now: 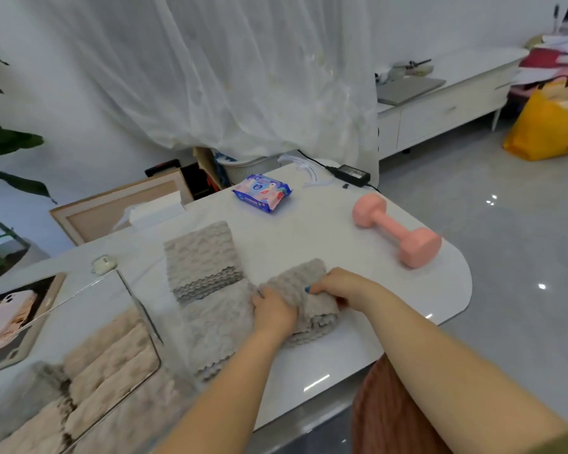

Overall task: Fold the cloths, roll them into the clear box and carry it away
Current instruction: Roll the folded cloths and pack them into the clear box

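Left hand (273, 310), right hand (341, 285) grip one cloth (316, 322).

Pink dumbbell (396, 230) on white counter (325, 224) far right; wipes pack (262, 192) & black power adapter (351, 174) at back; yellow bag (548, 129) on floor.

This is a home living room: a sheer white curtain (243, 77) hangs well beyond the left hand (273, 309), a low white sideboard (440, 116) stands on a glossy grey floor (505, 240) far right of the right hand (338, 285), and a houseplant (4, 142) rises far to the left. On the white counter (325, 231) beyond both hands lie a pink dumbbell (395, 229), a pack of wipes (263, 191) and a tissue box (154, 209).
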`<action>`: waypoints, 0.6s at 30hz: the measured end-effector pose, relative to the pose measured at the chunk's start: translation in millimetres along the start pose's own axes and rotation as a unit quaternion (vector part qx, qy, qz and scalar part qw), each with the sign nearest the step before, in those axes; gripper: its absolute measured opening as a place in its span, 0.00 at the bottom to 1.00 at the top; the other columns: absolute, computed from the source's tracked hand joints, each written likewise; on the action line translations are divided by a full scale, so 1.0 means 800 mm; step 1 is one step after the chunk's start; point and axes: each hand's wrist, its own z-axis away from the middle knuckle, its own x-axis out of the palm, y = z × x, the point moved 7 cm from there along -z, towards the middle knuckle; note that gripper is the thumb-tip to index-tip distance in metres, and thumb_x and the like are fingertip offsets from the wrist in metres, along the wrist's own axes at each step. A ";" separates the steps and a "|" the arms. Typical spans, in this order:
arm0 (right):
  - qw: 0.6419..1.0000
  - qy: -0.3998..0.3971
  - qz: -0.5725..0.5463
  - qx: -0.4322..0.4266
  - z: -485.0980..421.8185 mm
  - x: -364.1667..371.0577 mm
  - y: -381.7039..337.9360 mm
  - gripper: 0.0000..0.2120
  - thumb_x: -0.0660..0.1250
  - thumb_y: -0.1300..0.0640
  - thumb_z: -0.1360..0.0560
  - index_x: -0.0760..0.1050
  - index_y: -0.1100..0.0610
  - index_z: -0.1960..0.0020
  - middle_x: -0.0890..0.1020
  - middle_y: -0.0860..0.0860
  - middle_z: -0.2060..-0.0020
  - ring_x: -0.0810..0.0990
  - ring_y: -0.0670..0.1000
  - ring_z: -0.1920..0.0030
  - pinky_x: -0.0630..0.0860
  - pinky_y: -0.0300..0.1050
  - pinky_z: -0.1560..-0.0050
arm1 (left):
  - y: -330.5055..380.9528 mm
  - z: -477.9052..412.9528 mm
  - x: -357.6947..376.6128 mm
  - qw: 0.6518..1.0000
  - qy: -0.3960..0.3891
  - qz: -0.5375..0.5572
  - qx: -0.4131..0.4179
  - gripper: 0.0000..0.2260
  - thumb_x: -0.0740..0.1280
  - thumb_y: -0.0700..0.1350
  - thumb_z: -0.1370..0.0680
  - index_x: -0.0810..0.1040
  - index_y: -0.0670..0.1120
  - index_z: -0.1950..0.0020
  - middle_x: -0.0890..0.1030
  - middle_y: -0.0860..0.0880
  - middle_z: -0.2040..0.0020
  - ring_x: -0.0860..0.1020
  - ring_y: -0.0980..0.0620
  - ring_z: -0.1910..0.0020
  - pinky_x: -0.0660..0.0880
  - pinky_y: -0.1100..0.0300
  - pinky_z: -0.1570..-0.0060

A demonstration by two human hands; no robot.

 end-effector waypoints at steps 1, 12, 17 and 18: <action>1.000 -0.005 -0.009 -0.009 0.000 0.001 -0.005 0.04 0.69 0.64 0.28 0.74 0.60 0.58 0.78 0.55 0.66 0.76 0.50 0.69 0.70 0.35 0.75 | -0.001 -0.004 0.003 1.000 0.004 0.019 0.001 0.32 0.65 0.52 0.24 0.58 0.41 0.26 0.63 0.40 0.28 0.67 0.43 0.32 0.64 0.58 0.41; 0.949 -0.091 -0.260 -0.153 0.033 -0.019 -0.054 0.15 0.57 0.75 0.28 0.77 0.63 0.49 0.84 0.56 0.57 0.83 0.54 0.57 0.81 0.47 0.55 | 0.006 0.024 -0.015 0.780 -0.167 0.603 -0.022 0.27 0.75 0.40 0.33 0.75 0.41 0.35 0.82 0.43 0.43 0.80 0.46 0.44 0.78 0.55 0.46; 0.959 -0.159 -0.193 -0.133 0.045 0.015 -0.046 0.11 0.62 0.70 0.25 0.77 0.62 0.45 0.84 0.57 0.50 0.84 0.52 0.54 0.81 0.45 0.52 | 0.000 0.057 -0.064 0.787 -0.188 0.588 -0.001 0.19 0.69 0.45 0.25 0.75 0.42 0.36 0.82 0.44 0.42 0.80 0.46 0.43 0.77 0.51 0.44; 0.961 -0.177 -0.170 -0.124 0.049 0.022 -0.042 0.12 0.62 0.68 0.24 0.77 0.63 0.42 0.84 0.57 0.49 0.84 0.53 0.53 0.81 0.45 0.52 | -0.006 0.065 -0.072 0.809 -0.184 0.559 0.002 0.16 0.68 0.45 0.24 0.76 0.43 0.37 0.82 0.45 0.43 0.81 0.47 0.44 0.77 0.52 0.45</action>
